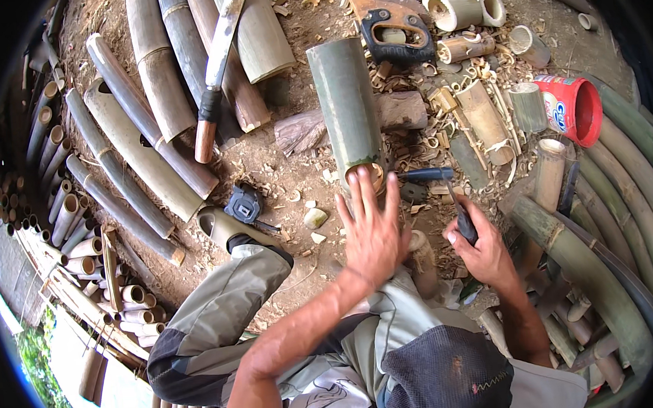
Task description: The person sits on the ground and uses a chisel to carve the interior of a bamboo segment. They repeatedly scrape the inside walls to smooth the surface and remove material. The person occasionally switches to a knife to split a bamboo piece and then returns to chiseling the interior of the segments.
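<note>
A thick green bamboo section [344, 98] rests across a short log [403, 111], its near open end toward me. My left hand [373, 227] has its fingers spread, with the fingertips at the bamboo's near rim. In my right hand [482, 247] is a tool with a dark handle [464, 222] and a narrow metal shaft pointing up and away; its exact kind is unclear. Just beyond that hand, another tool with a dark blue-black handle [426, 175] lies beside the bamboo's end. Whether my left fingertips press the rim or only hover there is hard to tell.
A machete [220, 61] lies on long bamboo pieces at far left. A handsaw [394, 31] is beyond the log. A tape measure [244, 203] sits left of my left hand. Right are a red tub [586, 112], bamboo offcuts [486, 119], shavings and large curved bamboo poles [593, 277].
</note>
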The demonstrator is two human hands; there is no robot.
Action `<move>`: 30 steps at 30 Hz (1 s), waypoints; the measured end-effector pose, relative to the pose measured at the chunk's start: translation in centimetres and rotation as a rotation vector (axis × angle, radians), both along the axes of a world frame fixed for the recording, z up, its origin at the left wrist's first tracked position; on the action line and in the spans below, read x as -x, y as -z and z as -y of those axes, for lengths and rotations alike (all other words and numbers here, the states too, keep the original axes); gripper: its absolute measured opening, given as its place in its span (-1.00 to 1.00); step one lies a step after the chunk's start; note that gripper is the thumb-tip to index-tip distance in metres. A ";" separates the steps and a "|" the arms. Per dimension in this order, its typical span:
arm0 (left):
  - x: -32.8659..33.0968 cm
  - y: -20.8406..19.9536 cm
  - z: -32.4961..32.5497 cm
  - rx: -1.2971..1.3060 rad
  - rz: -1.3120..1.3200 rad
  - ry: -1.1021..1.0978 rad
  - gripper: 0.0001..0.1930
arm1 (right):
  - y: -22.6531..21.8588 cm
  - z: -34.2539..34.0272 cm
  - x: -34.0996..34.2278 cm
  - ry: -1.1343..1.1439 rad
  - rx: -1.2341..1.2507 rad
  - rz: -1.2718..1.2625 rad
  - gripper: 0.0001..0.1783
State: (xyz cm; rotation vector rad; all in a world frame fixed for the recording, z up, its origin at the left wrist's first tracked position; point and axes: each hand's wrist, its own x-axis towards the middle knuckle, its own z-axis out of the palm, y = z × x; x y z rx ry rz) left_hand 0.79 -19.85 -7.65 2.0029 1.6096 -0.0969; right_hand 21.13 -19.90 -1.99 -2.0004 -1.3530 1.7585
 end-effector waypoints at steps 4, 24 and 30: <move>0.2 -3.3 2.0 0.655 0.694 -0.316 -0.11 | -1.2 -4.1 -0.2 -0.498 -0.309 0.073 -0.38; -0.7 0.8 -2.8 1.198 0.963 -1.535 -0.59 | 6.2 -6.6 4.0 -0.746 -0.011 -0.084 -0.76; 3.6 0.7 -4.8 1.126 0.547 -0.936 -0.52 | 5.8 -0.5 9.2 -0.121 0.092 -0.142 -0.75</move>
